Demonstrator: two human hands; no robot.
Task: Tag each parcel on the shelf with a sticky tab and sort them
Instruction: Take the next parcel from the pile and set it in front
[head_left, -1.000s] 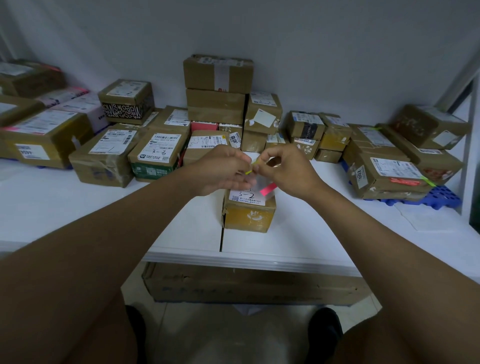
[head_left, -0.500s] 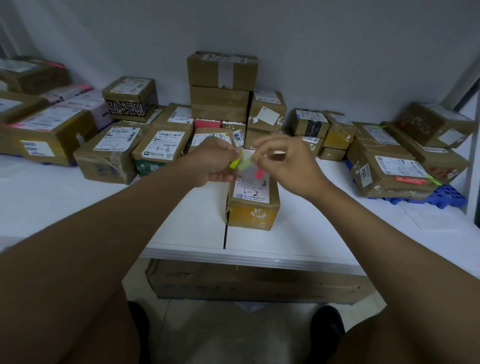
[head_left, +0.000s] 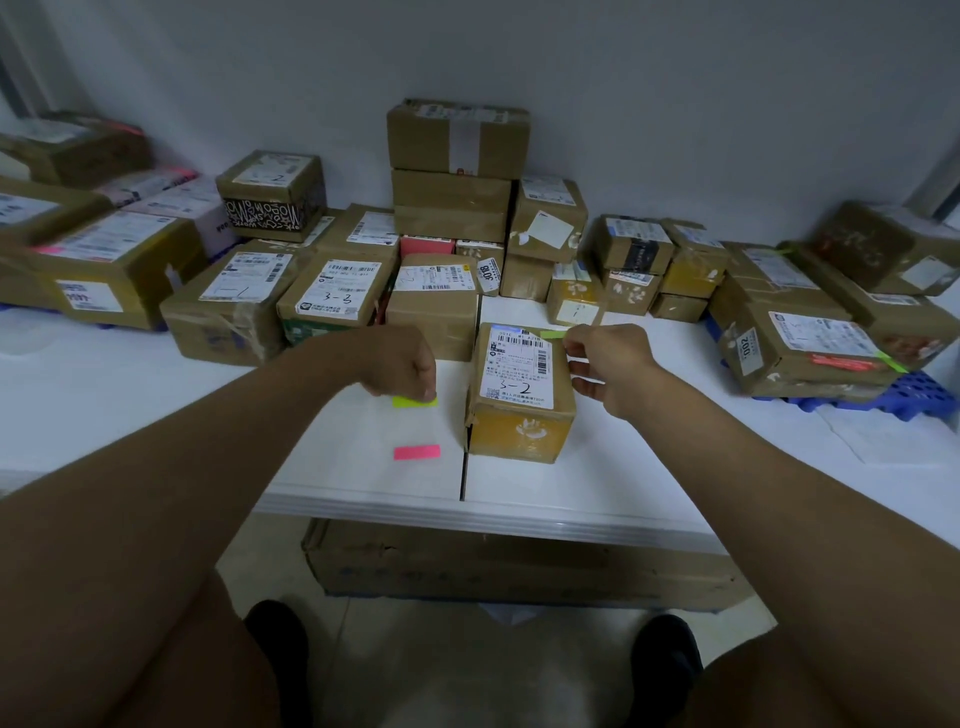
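Two hands busy: right hand (head_left: 605, 366) pinching green tab (head_left: 554, 335) at parcel (head_left: 519, 387)'s 1 o'clock corner; left hand (head_left: 405, 371) curled over yellow tabs (head_left: 414, 401).

Brown cardboard parcel (head_left: 521, 395), glossy tape over it, matt white paper label (head_left: 517, 370) on top. Smooth matt white shelf (head_left: 597, 483). Thin neon paper-like tabs (head_left: 416, 452), blue plastic pallet (head_left: 904, 397).
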